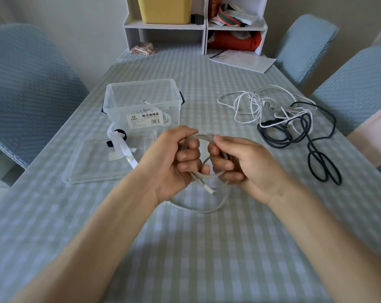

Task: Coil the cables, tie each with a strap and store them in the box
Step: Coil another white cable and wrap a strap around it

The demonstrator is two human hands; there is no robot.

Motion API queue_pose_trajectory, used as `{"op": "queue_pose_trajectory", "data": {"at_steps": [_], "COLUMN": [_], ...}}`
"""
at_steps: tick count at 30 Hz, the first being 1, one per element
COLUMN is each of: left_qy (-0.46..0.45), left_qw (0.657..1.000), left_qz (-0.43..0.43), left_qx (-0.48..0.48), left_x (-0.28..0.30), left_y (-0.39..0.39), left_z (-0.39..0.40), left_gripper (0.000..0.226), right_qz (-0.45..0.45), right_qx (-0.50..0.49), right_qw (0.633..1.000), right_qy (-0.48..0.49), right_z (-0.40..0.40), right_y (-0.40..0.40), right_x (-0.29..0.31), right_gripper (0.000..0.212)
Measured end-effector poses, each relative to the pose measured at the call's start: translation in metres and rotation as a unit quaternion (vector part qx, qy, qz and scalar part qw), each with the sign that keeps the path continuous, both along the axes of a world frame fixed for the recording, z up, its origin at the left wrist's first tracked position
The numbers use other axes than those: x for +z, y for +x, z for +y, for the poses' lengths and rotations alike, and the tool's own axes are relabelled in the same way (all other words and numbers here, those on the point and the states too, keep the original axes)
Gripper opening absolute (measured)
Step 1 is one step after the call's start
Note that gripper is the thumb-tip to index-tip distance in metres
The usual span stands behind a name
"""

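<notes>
cable coiled, gripped between both hands

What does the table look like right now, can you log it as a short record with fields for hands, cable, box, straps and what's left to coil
left hand: grips the coil's left side
right hand: grips the coil's right side
white cable: partly coiled, tail loop hanging to the tablecloth
clear box: open, a white cable inside
lid: flat in front of the box
straps: black, lying on the lid with white strips
uncoiled cables: white and black, tangled at right
</notes>
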State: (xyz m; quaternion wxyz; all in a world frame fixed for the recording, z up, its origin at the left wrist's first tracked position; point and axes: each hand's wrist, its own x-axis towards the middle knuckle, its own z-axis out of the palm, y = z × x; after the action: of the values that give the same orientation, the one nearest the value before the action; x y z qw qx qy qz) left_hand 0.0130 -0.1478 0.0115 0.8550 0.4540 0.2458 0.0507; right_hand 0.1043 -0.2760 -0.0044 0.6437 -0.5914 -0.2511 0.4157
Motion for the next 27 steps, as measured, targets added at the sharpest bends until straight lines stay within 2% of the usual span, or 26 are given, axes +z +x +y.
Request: {"op": "queue_pose_trajectory", "data": {"at_steps": [3, 5, 8, 13, 15, 19, 21, 23, 27], "left_qy": [0.120, 0.149, 0.096, -0.026, -0.019, 0.143, 0.184, 0.165, 0.062], "left_qw": [0.989, 0.983, 0.993, 0.997, 0.998, 0.987, 0.979, 0.983, 0.997], "left_qz": [0.054, 0.079, 0.057, -0.028, -0.019, 0.065, 0.087, 0.078, 0.017], "left_qx": [-0.071, -0.071, -0.024, 0.072, 0.060, -0.020, -0.035, -0.028, 0.044], "left_x": [-0.0001, -0.0038, -0.0063, -0.0056, -0.0050, -0.0021, -0.0030, -0.0040, -0.0017], "left_y": [-0.0017, -0.0008, 0.0003, 0.0014, 0.0006, -0.0030, -0.0037, -0.0024, -0.0008], "left_z": [0.0020, -0.0008, -0.0042, -0.0011, -0.0006, -0.0015, -0.0026, -0.0046, 0.0005], "left_gripper": [0.040, 0.046, 0.049, 0.050, 0.048, 0.048, 0.050, 0.052, 0.049], "right_qz": [-0.083, -0.101, -0.111, -0.059, -0.056, -0.146, -0.167, -0.170, -0.187], "right_qx": [0.014, 0.024, 0.007, 0.010, 0.001, 0.023, 0.036, 0.022, -0.023], "right_qw": [0.995, 0.992, 0.992, 0.998, 0.998, 0.988, 0.983, 0.984, 0.982], "right_qy": [-0.053, -0.065, -0.054, 0.007, 0.008, -0.053, -0.065, -0.054, -0.030], "right_z": [-0.0027, -0.0035, -0.0016, -0.0003, 0.0005, -0.0003, -0.0005, 0.0003, -0.0002], "right_y": [0.0004, -0.0008, -0.0026, -0.0025, -0.0026, -0.0035, -0.0048, -0.0052, -0.0011], "right_x": [0.0000, -0.0014, -0.0013, -0.0024, -0.0023, -0.0030, -0.0026, -0.0028, -0.0057], "right_gripper": [0.033, 0.033, 0.035, 0.027, 0.029, 0.031, 0.031, 0.031, 0.031]}}
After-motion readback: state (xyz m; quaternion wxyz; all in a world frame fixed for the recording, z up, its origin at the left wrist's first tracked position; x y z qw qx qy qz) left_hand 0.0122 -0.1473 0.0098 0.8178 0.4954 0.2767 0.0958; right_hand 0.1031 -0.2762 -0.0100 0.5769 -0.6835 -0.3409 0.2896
